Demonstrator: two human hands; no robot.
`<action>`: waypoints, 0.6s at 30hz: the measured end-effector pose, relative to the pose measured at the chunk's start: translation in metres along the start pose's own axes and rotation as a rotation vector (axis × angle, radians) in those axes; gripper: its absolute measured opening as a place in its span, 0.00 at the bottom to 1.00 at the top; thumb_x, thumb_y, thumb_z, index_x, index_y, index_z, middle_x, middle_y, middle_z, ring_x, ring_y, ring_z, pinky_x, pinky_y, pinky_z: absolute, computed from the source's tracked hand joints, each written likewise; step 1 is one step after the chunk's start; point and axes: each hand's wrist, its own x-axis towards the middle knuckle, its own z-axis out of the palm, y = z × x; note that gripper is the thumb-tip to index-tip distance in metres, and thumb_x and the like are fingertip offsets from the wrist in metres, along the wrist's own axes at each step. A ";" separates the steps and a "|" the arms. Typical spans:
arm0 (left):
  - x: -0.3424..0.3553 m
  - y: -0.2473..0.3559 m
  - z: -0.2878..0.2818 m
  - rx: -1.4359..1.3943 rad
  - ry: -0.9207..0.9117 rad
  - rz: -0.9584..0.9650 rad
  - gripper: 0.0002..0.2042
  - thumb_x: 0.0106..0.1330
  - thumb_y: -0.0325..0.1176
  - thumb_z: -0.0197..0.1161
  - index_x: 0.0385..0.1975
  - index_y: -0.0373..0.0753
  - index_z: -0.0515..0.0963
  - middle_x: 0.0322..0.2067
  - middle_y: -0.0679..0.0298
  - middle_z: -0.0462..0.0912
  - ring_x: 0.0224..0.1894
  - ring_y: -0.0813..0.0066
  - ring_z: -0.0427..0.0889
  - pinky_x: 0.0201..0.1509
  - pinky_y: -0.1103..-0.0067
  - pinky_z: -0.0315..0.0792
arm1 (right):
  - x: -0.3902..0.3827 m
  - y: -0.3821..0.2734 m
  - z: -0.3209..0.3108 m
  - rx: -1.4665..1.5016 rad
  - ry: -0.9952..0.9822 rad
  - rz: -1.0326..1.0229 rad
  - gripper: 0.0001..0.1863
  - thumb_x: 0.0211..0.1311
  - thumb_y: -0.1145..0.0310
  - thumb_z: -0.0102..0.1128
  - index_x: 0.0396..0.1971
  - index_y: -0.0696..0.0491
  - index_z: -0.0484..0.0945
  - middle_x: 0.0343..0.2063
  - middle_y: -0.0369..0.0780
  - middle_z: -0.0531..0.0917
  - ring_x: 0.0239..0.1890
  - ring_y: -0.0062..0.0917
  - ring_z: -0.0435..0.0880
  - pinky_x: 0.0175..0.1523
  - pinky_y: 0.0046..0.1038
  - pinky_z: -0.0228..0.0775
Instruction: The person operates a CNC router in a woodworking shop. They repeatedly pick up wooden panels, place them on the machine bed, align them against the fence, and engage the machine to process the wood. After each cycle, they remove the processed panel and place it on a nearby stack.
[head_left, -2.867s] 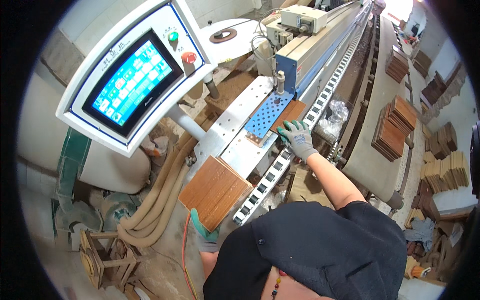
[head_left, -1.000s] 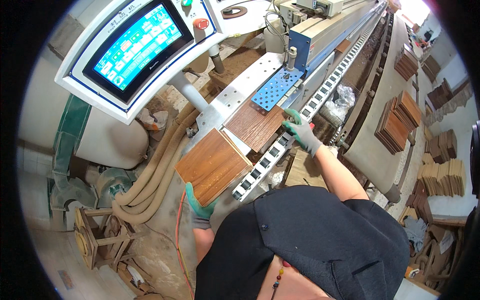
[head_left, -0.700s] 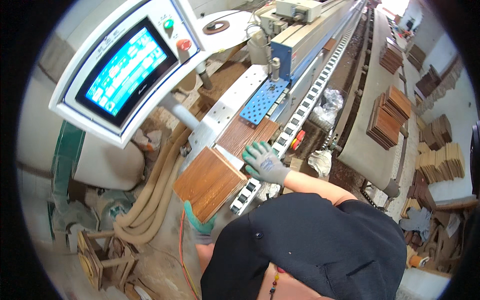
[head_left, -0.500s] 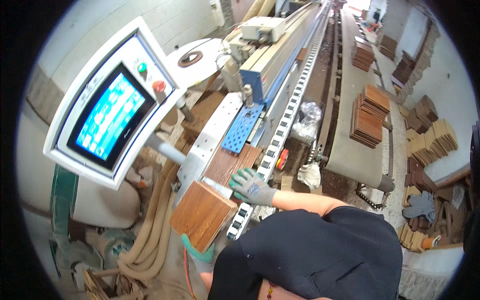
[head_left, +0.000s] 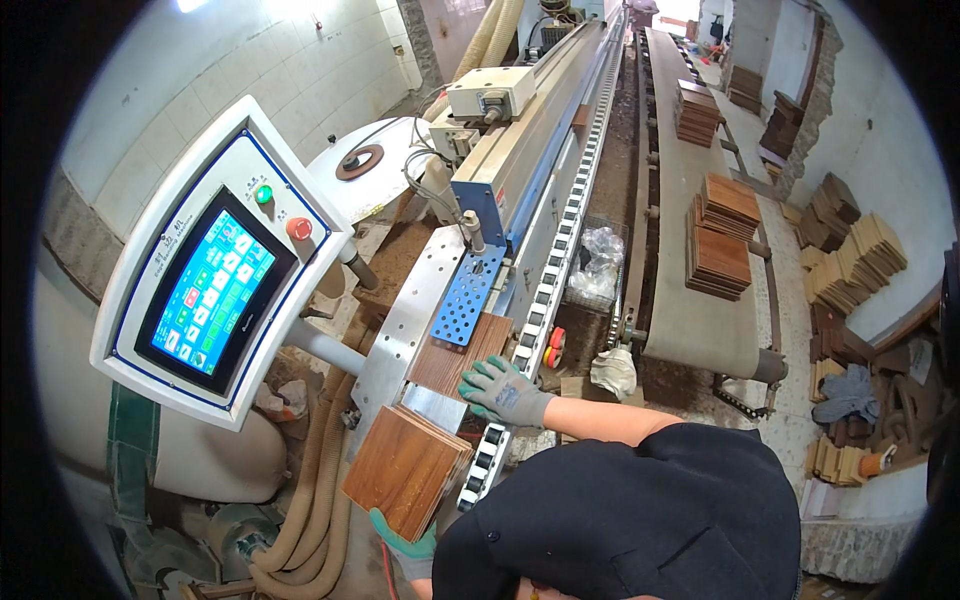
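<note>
My right hand (head_left: 500, 392), in a grey glove with green fingertips, rests with fingers apart on the near part of a dark brown board (head_left: 455, 350) lying on the machine bed. The board's far end reaches under a perforated blue plate (head_left: 470, 295). My left hand (head_left: 398, 535), gloved in green, grips the lower corner of a stack of brown boards (head_left: 400, 465) beside the bed's near end; some fingers are hidden underneath. A roller rail (head_left: 545, 300) runs along the board's right side.
A touchscreen panel (head_left: 215, 285) stands at left above hoses (head_left: 305, 520). At right, a belt conveyor (head_left: 700, 340) carries stacks of boards (head_left: 720, 250). Pale board piles (head_left: 850, 265) lean by the wall. Crumpled plastic (head_left: 595, 260) and a white cloth (head_left: 610, 370) lie between machine and conveyor.
My right hand left the board's right edge and came down-left onto its top. Earlier, only a narrower piece showed below the blue plate. The view has tilted up along the machine.
</note>
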 end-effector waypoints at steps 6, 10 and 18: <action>0.001 0.002 -0.002 -0.002 0.000 -0.007 0.40 0.70 0.43 0.63 0.75 0.41 0.48 0.70 0.49 0.64 0.68 0.55 0.71 0.68 0.63 0.71 | 0.005 0.035 -0.003 -0.030 0.006 0.013 0.21 0.67 0.53 0.59 0.55 0.45 0.79 0.60 0.39 0.77 0.64 0.38 0.73 0.70 0.47 0.58; 0.003 0.002 -0.002 -0.015 -0.005 -0.019 0.39 0.70 0.43 0.63 0.75 0.41 0.48 0.70 0.49 0.64 0.68 0.55 0.71 0.68 0.63 0.71 | 0.007 0.050 -0.007 -0.069 -0.007 0.027 0.20 0.67 0.53 0.59 0.54 0.44 0.79 0.60 0.38 0.77 0.63 0.37 0.73 0.70 0.46 0.58; 0.004 0.002 0.001 -0.027 -0.014 -0.024 0.39 0.71 0.44 0.61 0.75 0.41 0.48 0.70 0.49 0.64 0.68 0.56 0.71 0.68 0.63 0.71 | 0.009 0.081 -0.010 -0.115 -0.050 0.059 0.22 0.68 0.52 0.56 0.58 0.44 0.77 0.62 0.38 0.75 0.63 0.39 0.74 0.69 0.46 0.61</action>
